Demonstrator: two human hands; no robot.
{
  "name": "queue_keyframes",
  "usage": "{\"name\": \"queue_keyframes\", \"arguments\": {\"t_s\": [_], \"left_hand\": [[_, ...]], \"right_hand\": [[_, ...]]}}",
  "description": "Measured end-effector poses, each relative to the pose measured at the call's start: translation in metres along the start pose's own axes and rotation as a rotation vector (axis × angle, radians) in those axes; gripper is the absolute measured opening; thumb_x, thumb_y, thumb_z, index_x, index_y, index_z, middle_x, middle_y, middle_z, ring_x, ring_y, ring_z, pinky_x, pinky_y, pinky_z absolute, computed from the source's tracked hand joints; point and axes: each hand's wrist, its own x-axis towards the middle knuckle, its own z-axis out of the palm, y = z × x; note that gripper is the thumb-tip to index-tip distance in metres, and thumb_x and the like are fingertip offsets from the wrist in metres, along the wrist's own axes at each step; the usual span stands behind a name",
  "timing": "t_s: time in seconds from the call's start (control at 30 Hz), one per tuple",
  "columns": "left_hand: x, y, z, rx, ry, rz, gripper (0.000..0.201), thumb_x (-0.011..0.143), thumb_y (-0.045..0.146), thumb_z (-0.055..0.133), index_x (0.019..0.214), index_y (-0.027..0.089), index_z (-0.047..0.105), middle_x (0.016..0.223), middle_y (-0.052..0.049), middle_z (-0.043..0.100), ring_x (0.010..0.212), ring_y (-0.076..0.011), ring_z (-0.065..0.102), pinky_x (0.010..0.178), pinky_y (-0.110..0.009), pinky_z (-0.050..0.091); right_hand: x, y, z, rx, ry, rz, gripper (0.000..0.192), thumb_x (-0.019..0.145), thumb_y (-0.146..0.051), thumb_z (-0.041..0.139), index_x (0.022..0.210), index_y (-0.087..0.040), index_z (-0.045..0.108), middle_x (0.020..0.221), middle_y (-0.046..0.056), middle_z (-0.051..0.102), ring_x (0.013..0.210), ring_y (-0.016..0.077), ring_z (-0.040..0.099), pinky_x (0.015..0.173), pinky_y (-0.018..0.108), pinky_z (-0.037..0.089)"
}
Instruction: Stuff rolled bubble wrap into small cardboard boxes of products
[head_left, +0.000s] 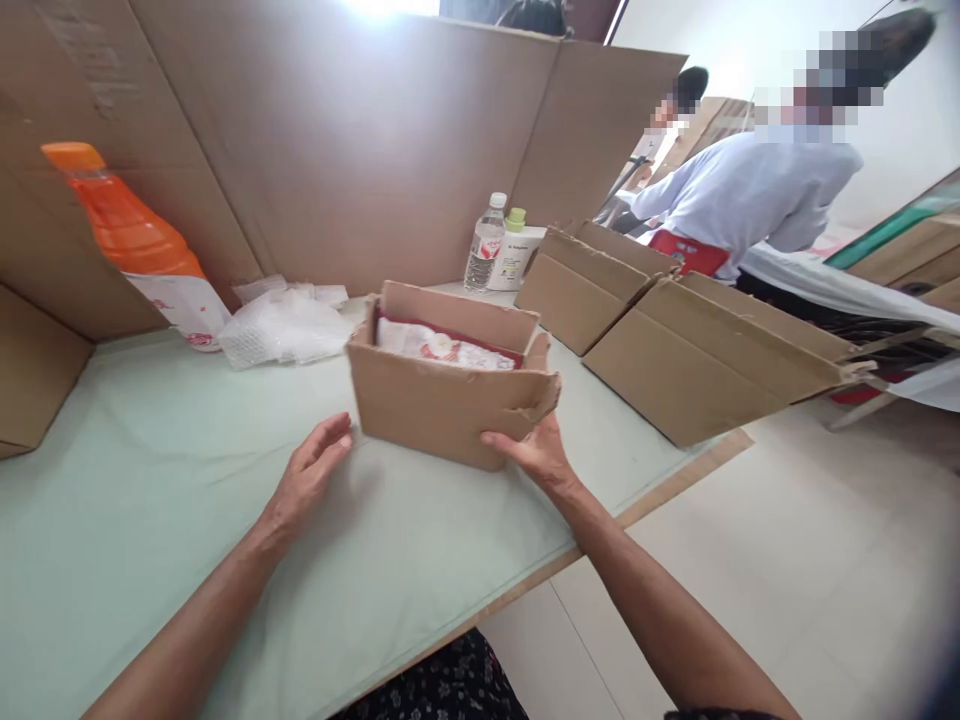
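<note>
A small open cardboard box (pixel 450 400) stood near the middle of the pale green table (pixel 135 480), its flaps up and a red-and-white packet (pixel 442 345) lying inside it. The right hand (pixel 536 450) was at the box's near right corner, fingers spread under and against the bottom edge where the cardboard was torn, touching it rather than closed round it. The left hand (pixel 307 475) lay just left of the box, palm turned inward, fingers loosely apart and holding nothing; its fingertips were near the box's left near corner, but whether they touched it could not be told. Far to the left an orange bottle (pixel 131 235) leaned against the tall cardboard screen (pixel 337 150) that backed the table, with a crumpled heap of clear plastic wrap (pixel 281 325) just right of it. Beyond the box, at the far edge, a clear water bottle (pixel 485 245) stood beside a white bottle with a green cap (pixel 515 255). To the right lay two larger open cartons (pixel 675 340), side by side and touching. Farther right, a person in a pale shirt (pixel 757 190) bent over another surface, well apart from the table.
</note>
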Motion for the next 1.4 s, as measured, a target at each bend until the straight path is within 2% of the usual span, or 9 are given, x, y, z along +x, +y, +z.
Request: {"name": "queue_keyframes", "arguments": {"t_s": [0.17, 0.3, 0.5, 0.6, 0.7, 0.9, 1.07, 1.27, 1.4], "left_hand": [[0.014, 0.014, 0.037, 0.080, -0.148, -0.014, 0.074, 0.075, 0.052, 0.073, 0.138, 0.018, 0.056, 0.151, -0.016, 0.051, 0.139, -0.0340, 0.049, 0.112, -0.048, 0.042], [0.019, 0.011, 0.055, 0.179, -0.230, 0.030, 0.066, 0.078, 0.046, 0.070, 0.136, 0.019, 0.059, 0.146, -0.015, 0.057, 0.133, -0.0322, 0.053, 0.110, -0.048, 0.044], [0.011, -0.020, 0.055, 0.286, -0.147, 0.269, 0.037, 0.087, 0.037, 0.060, 0.117, 0.018, 0.070, 0.131, -0.012, 0.066, 0.121, -0.0260, 0.060, 0.104, -0.042, 0.048], [0.007, -0.029, 0.055, 0.323, -0.122, 0.353, 0.029, 0.091, 0.034, 0.057, 0.111, 0.019, 0.072, 0.124, -0.011, 0.070, 0.117, -0.0236, 0.063, 0.098, -0.037, 0.051], [0.006, -0.030, 0.055, 0.361, -0.118, 0.384, 0.026, 0.091, 0.033, 0.058, 0.109, 0.020, 0.073, 0.119, -0.010, 0.071, 0.111, -0.0224, 0.065, 0.093, -0.035, 0.053], [0.006, -0.027, 0.056, 0.376, -0.119, 0.401, 0.025, 0.093, 0.033, 0.058, 0.109, 0.021, 0.073, 0.118, -0.009, 0.072, 0.113, -0.0220, 0.067, 0.095, -0.034, 0.055], [0.005, -0.028, 0.057, 0.383, -0.115, 0.402, 0.025, 0.091, 0.031, 0.058, 0.107, 0.021, 0.073, 0.117, -0.009, 0.073, 0.112, -0.0237, 0.067, 0.094, -0.035, 0.056], [0.003, -0.027, 0.057, 0.382, -0.125, 0.355, 0.026, 0.090, 0.027, 0.056, 0.109, 0.021, 0.072, 0.121, -0.009, 0.071, 0.115, -0.0248, 0.065, 0.096, -0.039, 0.055], [0.003, -0.027, 0.057, 0.356, -0.138, 0.358, 0.026, 0.090, 0.027, 0.056, 0.109, 0.021, 0.072, 0.120, -0.009, 0.071, 0.116, -0.0251, 0.065, 0.095, -0.038, 0.056]], "right_hand": [[0.025, 0.035, -0.045, -0.147, 0.258, -0.005, 0.108, 0.060, -0.056, 0.089, 0.149, -0.029, 0.034, 0.141, 0.011, 0.053, 0.123, 0.0317, 0.057, 0.100, 0.049, 0.050], [0.068, 0.069, -0.075, -0.287, 0.352, -0.067, 0.114, 0.060, -0.058, 0.087, 0.153, -0.027, 0.029, 0.145, 0.015, 0.049, 0.125, 0.0318, 0.055, 0.096, 0.047, 0.052], [0.124, 0.112, -0.108, -0.470, 0.482, -0.067, 0.111, 0.066, -0.055, 0.081, 0.154, -0.021, 0.023, 0.150, 0.017, 0.042, 0.140, 0.0341, 0.043, 0.114, 0.056, 0.038], [0.121, 0.121, -0.103, -0.511, 0.538, -0.026, 0.105, 0.067, -0.051, 0.079, 0.152, -0.017, 0.027, 0.150, 0.020, 0.042, 0.141, 0.0351, 0.041, 0.117, 0.057, 0.033], [0.103, 0.122, -0.091, -0.471, 0.543, 0.032, 0.095, 0.069, -0.049, 0.076, 0.148, -0.015, 0.035, 0.143, 0.020, 0.047, 0.133, 0.0334, 0.048, 0.113, 0.054, 0.040], [0.078, 0.104, -0.088, -0.326, 0.528, 0.138, 0.069, 0.071, -0.045, 0.072, 0.131, -0.018, 0.050, 0.130, 0.015, 0.059, 0.113, 0.0283, 0.060, 0.101, 0.052, 0.048], [0.067, 0.085, -0.080, -0.207, 0.452, 0.220, 0.041, 0.075, -0.040, 0.065, 0.109, -0.019, 0.056, 0.096, 0.007, 0.069, 0.087, 0.0218, 0.066, 0.084, 0.042, 0.055], [0.072, 0.078, -0.065, -0.228, 0.412, 0.248, 0.037, 0.073, -0.039, 0.066, 0.103, -0.021, 0.055, 0.080, 0.000, 0.067, 0.074, 0.0182, 0.064, 0.078, 0.038, 0.054], [0.072, 0.079, -0.068, -0.265, 0.401, 0.296, 0.034, 0.071, -0.048, 0.069, 0.087, -0.021, 0.057, 0.072, 0.001, 0.065, 0.068, 0.0187, 0.062, 0.069, 0.036, 0.054]]}}
